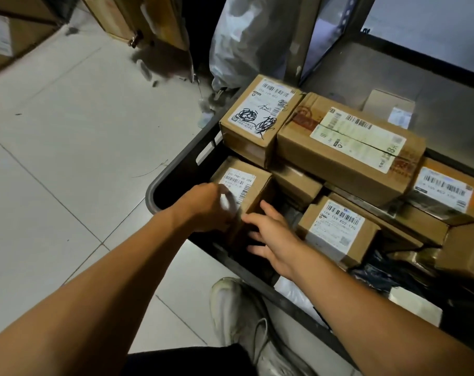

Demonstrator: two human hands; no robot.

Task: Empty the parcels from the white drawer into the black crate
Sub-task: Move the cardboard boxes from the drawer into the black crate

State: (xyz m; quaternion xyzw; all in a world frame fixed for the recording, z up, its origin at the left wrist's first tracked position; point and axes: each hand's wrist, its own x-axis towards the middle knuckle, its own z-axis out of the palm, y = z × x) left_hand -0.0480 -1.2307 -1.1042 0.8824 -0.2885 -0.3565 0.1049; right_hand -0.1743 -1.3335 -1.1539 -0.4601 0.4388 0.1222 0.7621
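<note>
The black crate (176, 169) stands on the floor, packed with several labelled cardboard parcels. In its near left corner sits a small brown box (248, 183) with a barcode label. My left hand (206, 207) curls over this box's near left edge and grips it. My right hand (273, 237) has its fingers spread and rests against the box's shadowed right side, down inside the crate. Around it lie a box with a scribbled label (260, 115), a long box (352, 142) and a box labelled 159 (336, 229). No white drawer is in view.
A grey metal shelf (433, 85) behind the crate holds one small box (390, 107). A grey plastic sack (244, 36) leans at the back. My pale shoe (238, 308) sits against the crate's near wall. Tiled floor (67, 131) spreads to the left, with cartons along the far wall.
</note>
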